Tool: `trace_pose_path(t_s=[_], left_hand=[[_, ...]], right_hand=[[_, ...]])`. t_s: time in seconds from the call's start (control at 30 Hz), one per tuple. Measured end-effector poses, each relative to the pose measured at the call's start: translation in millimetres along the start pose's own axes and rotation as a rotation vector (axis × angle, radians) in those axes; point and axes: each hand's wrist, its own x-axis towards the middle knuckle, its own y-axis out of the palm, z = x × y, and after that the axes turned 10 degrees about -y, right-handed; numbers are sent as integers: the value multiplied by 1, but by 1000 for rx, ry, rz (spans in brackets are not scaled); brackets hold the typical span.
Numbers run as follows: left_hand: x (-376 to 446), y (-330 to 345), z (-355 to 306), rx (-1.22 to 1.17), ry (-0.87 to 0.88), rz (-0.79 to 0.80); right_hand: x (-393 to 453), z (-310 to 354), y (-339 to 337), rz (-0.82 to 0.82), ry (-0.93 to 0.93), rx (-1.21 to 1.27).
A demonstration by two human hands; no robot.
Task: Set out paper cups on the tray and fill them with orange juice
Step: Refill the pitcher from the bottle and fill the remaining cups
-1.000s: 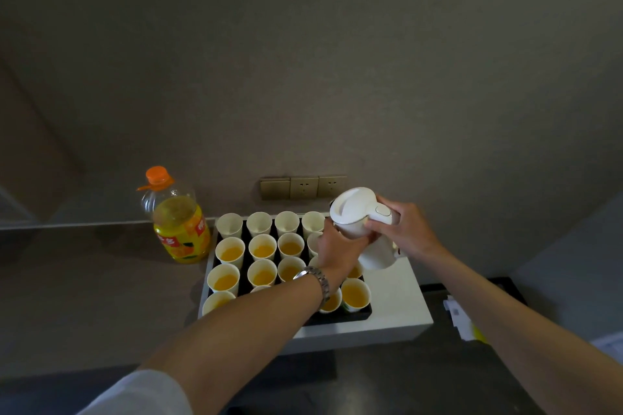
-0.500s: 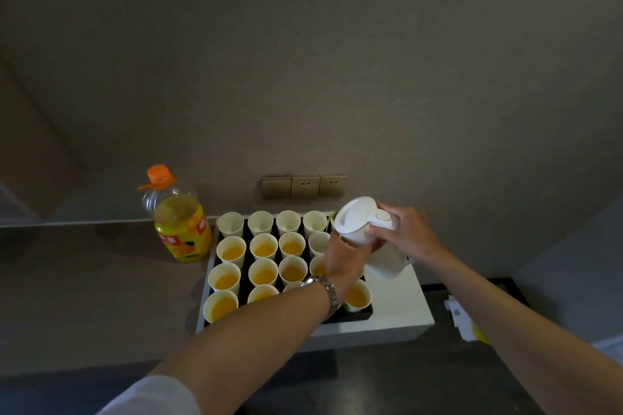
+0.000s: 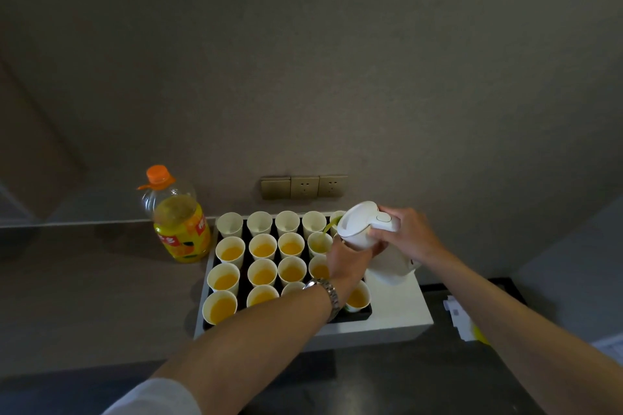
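A black tray (image 3: 365,313) holds several white paper cups (image 3: 262,272); most hold orange juice, while the back-row cups (image 3: 259,222) look empty. A white jug (image 3: 362,229) is tilted to the left, and a thin stream of juice runs from its spout into a cup (image 3: 319,242) in the second row. My right hand (image 3: 406,232) grips the jug's handle. My left hand (image 3: 347,258) holds the jug from below, over the tray's right side, hiding some cups.
An orange juice bottle (image 3: 178,219) with an orange cap stands left of the tray. The tray sits on a white board (image 3: 397,308) on a dark counter. Wall sockets (image 3: 303,186) are behind. Papers (image 3: 458,313) lie at the right.
The jug has moved back and tipped further left; juice now pours into the second-row cup. Both hands moved with it.
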Motion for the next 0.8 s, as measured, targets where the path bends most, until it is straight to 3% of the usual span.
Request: trace_pose_path(t_s=[0.33, 0.8], left_hand=[[-5, 1, -1, 11, -63, -11], [-8, 3, 0, 19, 1, 0]], right_hand=[[0, -3, 0, 20, 12, -32], [-4, -8, 2, 9, 12, -24]])
